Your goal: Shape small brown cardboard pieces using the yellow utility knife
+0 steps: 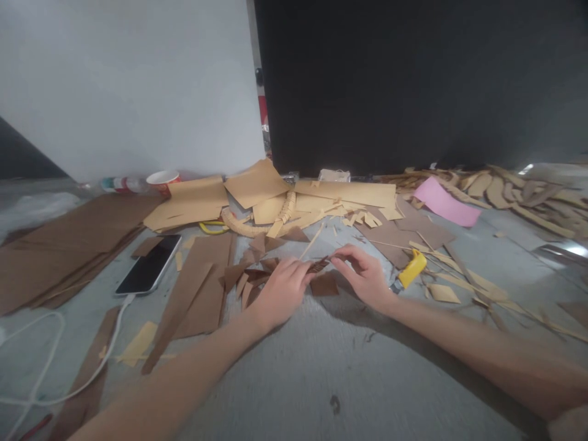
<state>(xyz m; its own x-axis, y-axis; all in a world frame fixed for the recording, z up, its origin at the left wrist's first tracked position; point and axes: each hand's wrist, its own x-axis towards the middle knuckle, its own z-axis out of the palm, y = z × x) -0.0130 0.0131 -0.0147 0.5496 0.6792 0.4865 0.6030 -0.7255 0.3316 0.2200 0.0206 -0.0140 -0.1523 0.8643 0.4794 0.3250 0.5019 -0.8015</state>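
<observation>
In the middle of the table my left hand [282, 288] is closed around a brown layered strip [320, 264]. My right hand [361, 274] pinches the strip's right end between thumb and fingers. Several brown pointed pieces [248, 285] fan out left of my left hand; whether they are joined to the strip is hidden. Below the strip lies a small brown square [324, 284]. Just right of my right hand rests a yellow-handled cutter [412, 269]. Behind my hands is a curved tan braided piece [285, 208].
A phone [149, 266] with a white cable [120, 327] lies left, near brown sheets [68, 236]. Tan sheets [193, 199], a paper cup [163, 179] and a pink sheet [445, 201] are at the back. Tan strips [500, 187] pile up back right. Upright panels [413, 79] stand behind.
</observation>
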